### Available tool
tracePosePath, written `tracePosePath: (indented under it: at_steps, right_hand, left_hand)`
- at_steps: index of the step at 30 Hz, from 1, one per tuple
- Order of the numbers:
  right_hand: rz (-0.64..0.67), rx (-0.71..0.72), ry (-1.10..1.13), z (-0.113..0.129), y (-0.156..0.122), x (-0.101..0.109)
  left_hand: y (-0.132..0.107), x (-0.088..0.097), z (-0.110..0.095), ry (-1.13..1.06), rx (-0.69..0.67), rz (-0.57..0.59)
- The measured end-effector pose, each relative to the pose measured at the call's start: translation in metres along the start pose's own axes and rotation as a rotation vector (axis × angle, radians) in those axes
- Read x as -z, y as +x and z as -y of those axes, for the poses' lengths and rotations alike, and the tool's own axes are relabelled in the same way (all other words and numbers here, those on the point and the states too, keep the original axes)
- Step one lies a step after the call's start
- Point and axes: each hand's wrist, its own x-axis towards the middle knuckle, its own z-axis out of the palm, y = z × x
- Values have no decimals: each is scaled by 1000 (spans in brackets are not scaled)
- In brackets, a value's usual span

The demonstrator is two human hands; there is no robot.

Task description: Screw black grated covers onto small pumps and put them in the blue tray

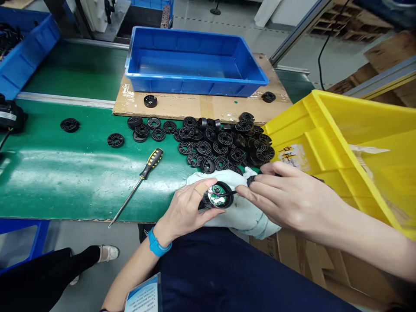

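Observation:
My left hand is closed around a small round black part with a green circuit board in it, held over a white cloth at the table's front edge. My right hand pinches a thin black wire at that part's right side. A heap of black round slotted parts lies just beyond the cloth. A yellow-and-black-handled screwdriver lies on the green mat to the left of my hands.
A blue bin stands on a cardboard sheet at the back. A yellow bin sits tilted at the right. Another blue bin is at far left. Someone's leg and white shoe show below the table.

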Motion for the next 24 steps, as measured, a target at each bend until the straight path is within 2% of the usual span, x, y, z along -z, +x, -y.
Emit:
tracePosePath:
  at_steps: [8,15,24]
  right_hand:
    - [-53,-29,48,2,-2,-3]
    - [-56,-39,17,6,-2,-3]
    - [-104,-24,5,9,-1,-4]
  left_hand:
    - [-1,-1,-2,-14,26,0]
    - [-5,-7,-2,26,0,-79]
    - [-6,-6,-3,22,-2,-71]
